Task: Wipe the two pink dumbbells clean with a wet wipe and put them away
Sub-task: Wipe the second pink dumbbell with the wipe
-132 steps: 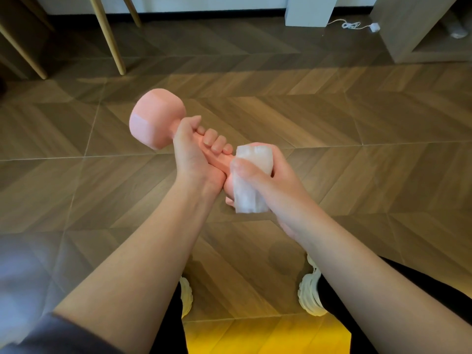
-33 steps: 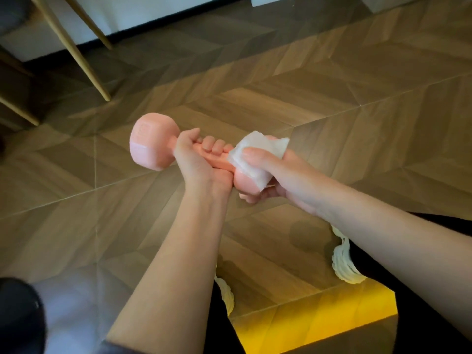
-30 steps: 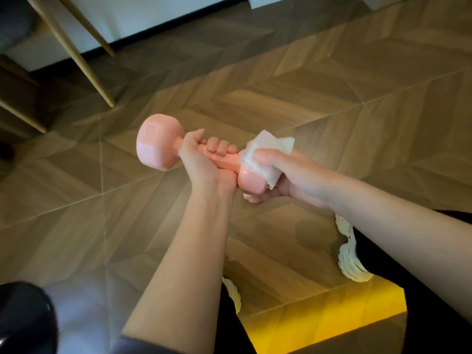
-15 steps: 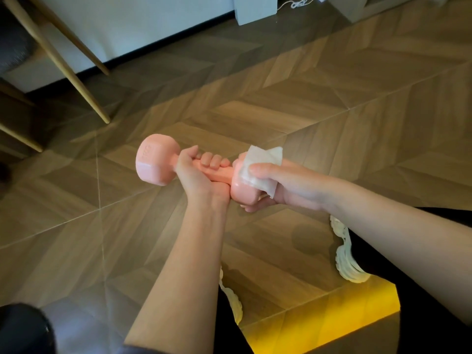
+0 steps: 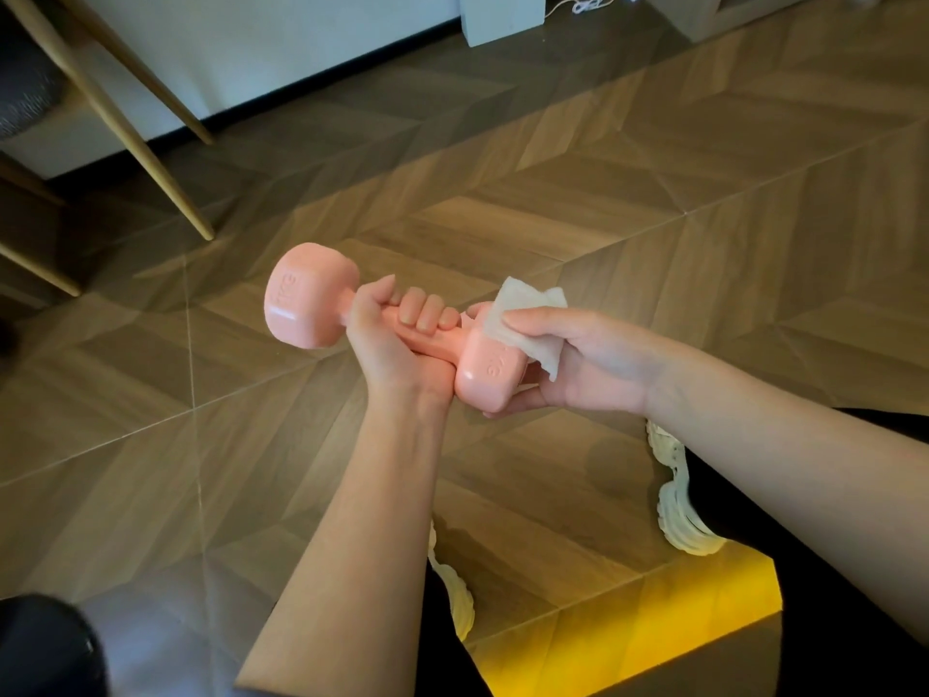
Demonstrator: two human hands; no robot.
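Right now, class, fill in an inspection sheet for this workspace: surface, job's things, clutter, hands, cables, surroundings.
Surface: wood-pattern floor.
Job's things: one pink dumbbell held in the air; wet wipe on its near head; second dumbbell not seen.
Clutter: nothing seen.
Hands: left hand grips the handle; right hand holds the wipe against the head.
Cables: white cable by the far wall.
Surroundings: wooden chair legs, white shoes.

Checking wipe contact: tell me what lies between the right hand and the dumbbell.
Head view: the wet wipe, which the right hand presses against the pink dumbbell.
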